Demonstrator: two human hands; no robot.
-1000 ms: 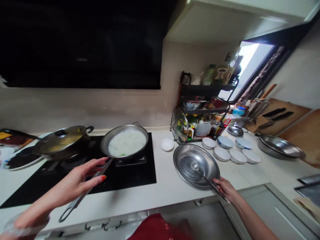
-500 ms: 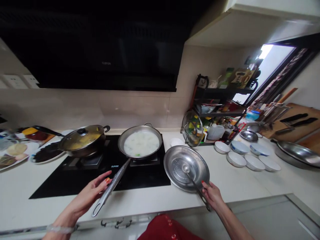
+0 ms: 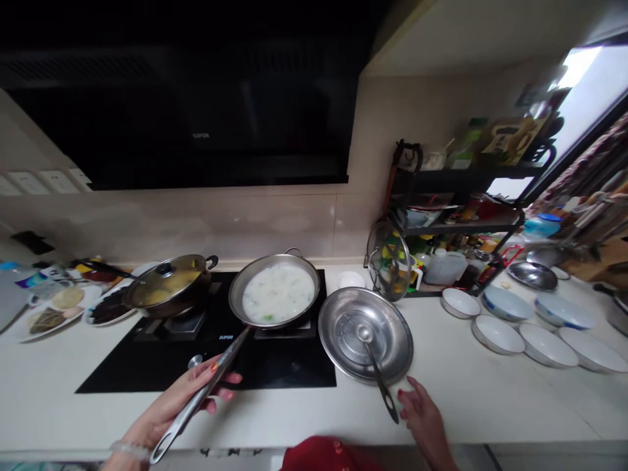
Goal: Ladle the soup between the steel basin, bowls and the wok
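My left hand (image 3: 189,396) is closed around the long steel handle of a pan (image 3: 275,296) that sits on the black cooktop (image 3: 206,353) and holds white soup. My right hand (image 3: 420,412) lies on the white counter (image 3: 471,392) just right of the ladle's handle, fingers loosely spread, holding nothing. The ladle (image 3: 375,366) rests in a large empty steel basin (image 3: 366,332) with its handle sticking out over the counter.
A lidded pot (image 3: 169,286) stands on the left burner. Plates of food (image 3: 53,307) lie at far left. Several white bowls (image 3: 524,330) line the counter at right, behind them a black rack (image 3: 456,216) of bottles and a glass lid (image 3: 390,261).
My right hand has let go of the ladle handle and now rests beside it. My left hand has closed round the pan handle. The view has shifted slightly left.
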